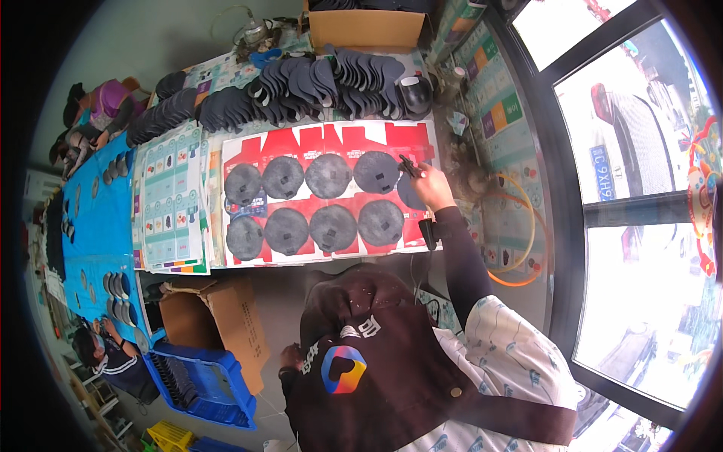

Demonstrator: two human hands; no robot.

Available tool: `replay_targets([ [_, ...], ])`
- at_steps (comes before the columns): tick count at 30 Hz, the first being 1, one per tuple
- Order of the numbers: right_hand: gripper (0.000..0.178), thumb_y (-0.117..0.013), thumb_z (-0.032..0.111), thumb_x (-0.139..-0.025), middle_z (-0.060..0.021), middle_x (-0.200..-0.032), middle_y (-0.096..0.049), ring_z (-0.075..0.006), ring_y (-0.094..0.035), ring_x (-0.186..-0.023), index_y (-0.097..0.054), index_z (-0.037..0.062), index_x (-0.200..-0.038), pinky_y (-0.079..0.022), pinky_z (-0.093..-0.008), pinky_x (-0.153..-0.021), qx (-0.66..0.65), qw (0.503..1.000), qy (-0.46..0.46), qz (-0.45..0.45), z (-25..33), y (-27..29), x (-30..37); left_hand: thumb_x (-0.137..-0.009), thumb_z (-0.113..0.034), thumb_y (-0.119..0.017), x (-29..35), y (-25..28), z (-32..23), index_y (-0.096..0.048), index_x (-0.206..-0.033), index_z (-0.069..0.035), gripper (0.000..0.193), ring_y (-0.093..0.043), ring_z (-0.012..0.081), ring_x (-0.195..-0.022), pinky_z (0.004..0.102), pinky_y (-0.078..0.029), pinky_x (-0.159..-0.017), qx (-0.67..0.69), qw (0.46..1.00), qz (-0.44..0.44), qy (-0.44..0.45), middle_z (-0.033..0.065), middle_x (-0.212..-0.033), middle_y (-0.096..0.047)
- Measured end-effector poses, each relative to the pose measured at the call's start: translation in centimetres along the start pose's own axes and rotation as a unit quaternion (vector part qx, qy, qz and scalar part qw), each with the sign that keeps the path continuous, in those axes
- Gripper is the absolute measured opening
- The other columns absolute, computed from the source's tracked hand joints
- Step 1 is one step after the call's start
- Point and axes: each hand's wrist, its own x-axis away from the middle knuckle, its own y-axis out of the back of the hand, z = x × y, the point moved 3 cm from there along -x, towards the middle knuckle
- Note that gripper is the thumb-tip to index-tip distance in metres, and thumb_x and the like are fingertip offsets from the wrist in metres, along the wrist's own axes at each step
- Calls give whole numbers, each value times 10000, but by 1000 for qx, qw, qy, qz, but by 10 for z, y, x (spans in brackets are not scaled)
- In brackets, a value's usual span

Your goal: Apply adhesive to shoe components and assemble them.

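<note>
My right hand (432, 187) is closed around a dark tool (409, 166) that looks like a spray gun. Its tip points left, over the right edge of the far row of round grey pads. Closest to it is a fuzzy grey disc (376, 172); another dark disc (410, 196) lies partly hidden under my hand. Several more discs, such as this near one (334, 228), lie flat in two rows on red and white printed sheets (361, 137), most with a small dark square patch. Down beside my body, my left hand (290, 355) hangs below the table edge, its fingers too small to make out.
Stacks of dark curved pieces (290, 89) line the table's far side, before a cardboard box (367, 29). An orange hose (531, 248) loops at right. An open carton (215, 316) and blue crate (203, 384) stand lower left. Other people (105, 109) work along a blue table (98, 226).
</note>
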Motion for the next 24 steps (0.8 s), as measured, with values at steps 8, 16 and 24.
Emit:
replay_targets([
  [8, 324, -607, 202, -834, -261, -994, -686, -463, -648, -976, -696, 27, -1092, -526, -480, -827, -56, 997, 43, -12, 3, -1, 13, -823, -235, -670, -10, 27, -17, -737, -1063, -28, 324, -699, 372, -953, 456, -567, -880, 117, 992, -15, 51, 199, -980, -735],
  [16, 430, -669, 292, -861, -276, -1080, -698, -404, -675, -1066, -707, 42, -1208, -528, -449, -930, 5, 999, -33, 39, -19, -5, 22, -827, -289, -666, 8, 24, -14, -743, -1009, -42, 317, -706, 357, -897, 458, -577, -824, 167, 980, 35, 103, 153, -882, -740],
  [24, 394, -695, 278, -864, -254, -1028, -705, -411, -677, -1032, -707, 27, -1168, -542, -430, -879, 28, 998, -12, 51, -4, -9, 34, -896, -358, -604, 6, -6, 1, -764, -1009, -99, 325, -693, 373, -912, 480, -555, -836, 66, 989, 44, 123, 166, -899, -735],
])
